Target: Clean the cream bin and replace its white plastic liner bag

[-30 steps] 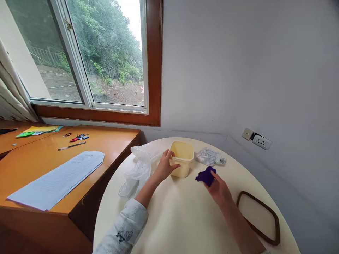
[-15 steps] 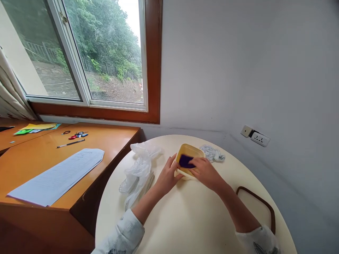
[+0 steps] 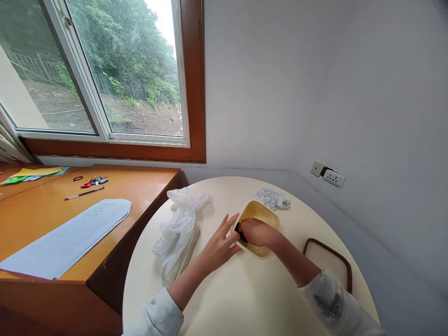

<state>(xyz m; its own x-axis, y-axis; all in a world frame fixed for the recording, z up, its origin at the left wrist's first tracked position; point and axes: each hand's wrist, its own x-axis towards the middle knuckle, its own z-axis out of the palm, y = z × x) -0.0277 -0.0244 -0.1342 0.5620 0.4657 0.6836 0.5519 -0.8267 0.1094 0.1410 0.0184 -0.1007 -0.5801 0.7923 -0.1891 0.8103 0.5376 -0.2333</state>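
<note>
A yellow plastic container (image 3: 263,213) with rounded corners stands on the white round table, its open side facing up. My left hand (image 3: 221,243) grips its left edge, thumb towards the rim and the other fingers around the outside. Reaching inside, my right hand (image 3: 257,232) has its fingers closed on a dark purple piece (image 3: 241,233) against the container's left wall. My right hand covers most of the piece, so I cannot tell what kind of thing it is.
A crumpled clear plastic bag (image 3: 180,228) lies left of the container, and a knotted whitish bag (image 3: 275,198) behind it. On the right is a brown curved strip (image 3: 332,255). The wooden desk (image 3: 154,179) at left bears papers (image 3: 73,238), a pen (image 3: 84,193) and keys (image 3: 95,182).
My right hand has gone deeper into the container with the dark purple piece, towards its left wall. The container has turned slightly and sits a little nearer to me. The view has shifted right.
</note>
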